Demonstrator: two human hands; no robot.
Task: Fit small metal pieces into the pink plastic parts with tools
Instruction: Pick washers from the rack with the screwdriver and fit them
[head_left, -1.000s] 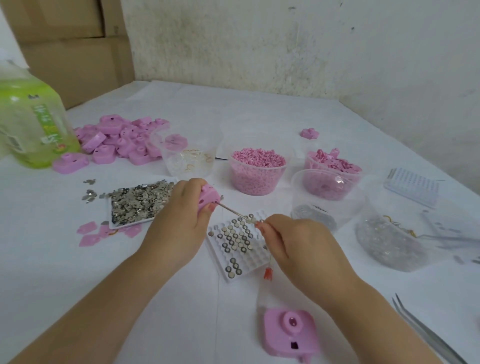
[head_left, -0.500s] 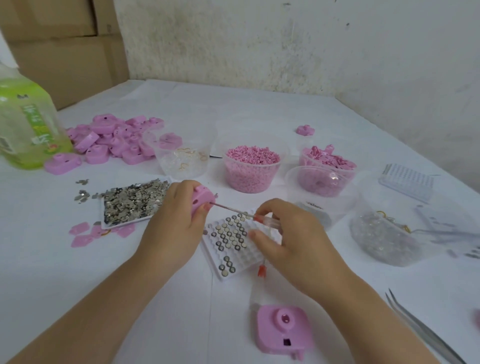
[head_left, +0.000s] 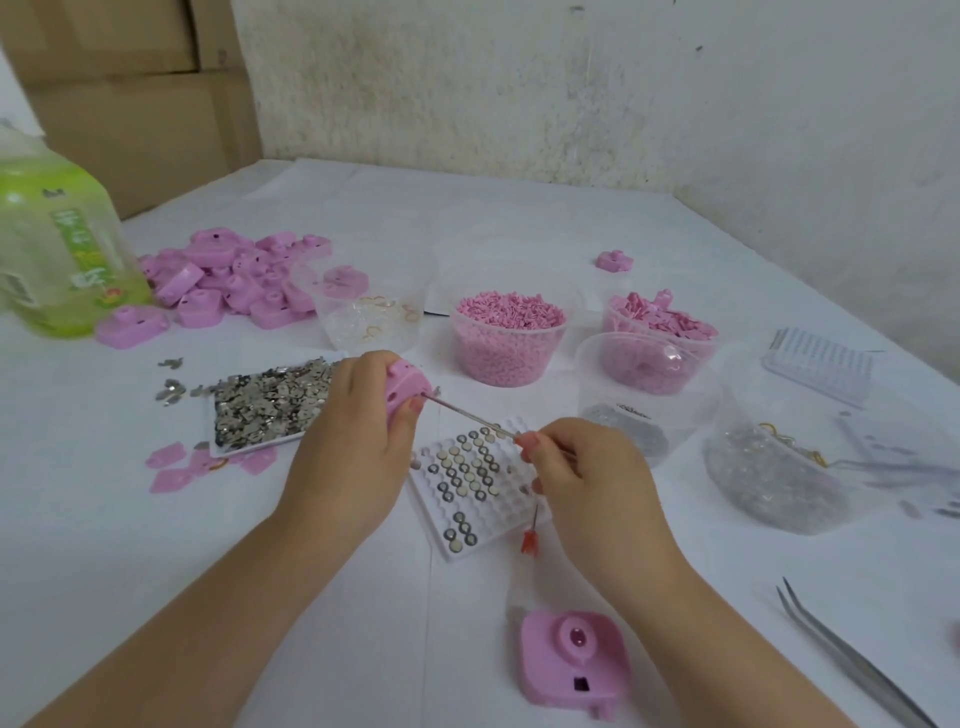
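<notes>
I am seeing the right hand (head_left: 592, 488) sitting slightly closer to the left hand (head_left: 348, 452) than a second ago, its pinch riding a little higher over the white tray (head_left: 501, 522); the left hand is barely shifting. The thin metal rod (head_left: 467, 415) is disappearing at one end into the pink part (head_left: 408, 387) beside the left thumb and at the other into the right fingertips, so I am not making out its tip or any piece on it. The left hand is curling around that pink part, just beyond the tray; the right thumb and forefinger are pinching the rod. The tray, lying between both hands, is showing round wells, some holding dull ringed discs. Left of the left hand, shiny flat metal pieces (head_left: 270, 405) are lying heaped. By the right wrist a second pink part (head_left: 571, 657), rounded and squarish, is lying flat; tweezers (head_left: 852, 662) to its right are running off the bottom edge.
</notes>
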